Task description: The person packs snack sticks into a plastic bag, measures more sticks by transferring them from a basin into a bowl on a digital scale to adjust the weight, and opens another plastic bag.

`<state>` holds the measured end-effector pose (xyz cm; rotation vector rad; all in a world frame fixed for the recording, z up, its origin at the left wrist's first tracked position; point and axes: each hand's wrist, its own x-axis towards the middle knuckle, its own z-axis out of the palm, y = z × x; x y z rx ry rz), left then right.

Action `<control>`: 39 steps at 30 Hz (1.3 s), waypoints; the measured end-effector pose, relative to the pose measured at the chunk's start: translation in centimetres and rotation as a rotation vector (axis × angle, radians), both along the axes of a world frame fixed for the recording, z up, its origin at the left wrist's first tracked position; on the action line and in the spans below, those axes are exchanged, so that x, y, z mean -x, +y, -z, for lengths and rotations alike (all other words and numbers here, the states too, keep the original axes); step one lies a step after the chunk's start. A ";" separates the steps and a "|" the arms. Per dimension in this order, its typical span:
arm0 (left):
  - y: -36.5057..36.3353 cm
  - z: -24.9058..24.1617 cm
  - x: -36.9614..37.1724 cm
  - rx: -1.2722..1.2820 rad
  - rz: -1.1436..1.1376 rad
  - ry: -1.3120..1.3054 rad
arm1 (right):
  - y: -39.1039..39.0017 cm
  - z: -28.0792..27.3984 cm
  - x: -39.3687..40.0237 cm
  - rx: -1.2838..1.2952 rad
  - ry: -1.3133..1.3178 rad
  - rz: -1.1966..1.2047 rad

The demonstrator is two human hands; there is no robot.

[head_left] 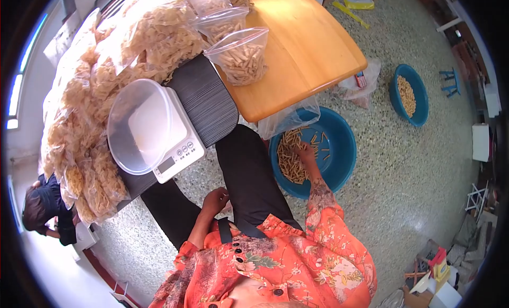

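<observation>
I see R hand [304,154] amid brown sticks [289,171] in blue basin [345,144], can't tell if clamped; I'd gather low, gently, w/o snapping any; L hand [215,201] by thigh [248,188], grip unclear too

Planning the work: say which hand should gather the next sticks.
Probably the right hand: it is already among the brown sticks in the near blue basin. The left hand is clearly farther from it.

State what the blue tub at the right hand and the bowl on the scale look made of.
Tub: probably plastic, smooth with slight sheen, judging by its even blue wall. Bowl: likely plastic, translucent and smooth, since the scale shows through it.
</observation>
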<state>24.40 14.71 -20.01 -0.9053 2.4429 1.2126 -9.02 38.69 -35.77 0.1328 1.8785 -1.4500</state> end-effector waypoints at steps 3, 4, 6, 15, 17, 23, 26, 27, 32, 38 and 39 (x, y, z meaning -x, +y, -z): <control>-0.4 1.3 -0.1 -0.001 0.007 -0.004 | 0.3 -1.1 0.1 0.095 -0.061 0.091; -0.6 1.5 -0.1 0.018 0.026 0.002 | 0.3 -1.7 0.0 0.141 -0.113 0.206; -0.7 1.8 0.0 0.034 0.038 0.017 | 0.5 -3.0 0.0 0.186 -0.156 0.313; -2.1 3.5 0.8 0.030 0.064 -0.035 | 1.3 -5.9 0.3 0.344 -0.121 0.307; -2.6 4.2 1.0 0.015 0.057 -0.029 | 1.3 -5.6 0.2 0.411 -0.159 0.333; -2.6 3.0 1.8 0.011 0.044 -0.068 | 1.6 -7.2 -0.2 0.471 -0.080 0.374; -3.0 4.0 1.8 0.024 0.042 -0.040 | 1.8 -7.9 -0.3 0.539 -0.071 0.360; -3.0 4.3 1.8 0.037 0.043 -0.035 | 1.9 -8.3 -0.2 0.537 -0.066 0.354; -3.4 4.1 2.6 0.017 0.032 -0.017 | 2.1 -9.5 0.6 0.518 -0.048 0.340; -3.7 3.4 3.5 -0.008 0.029 0.023 | 2.5 -13.0 1.4 0.548 -0.032 0.287; -3.8 3.5 3.5 -0.007 0.026 0.046 | 2.6 -13.6 1.4 0.523 -0.030 0.311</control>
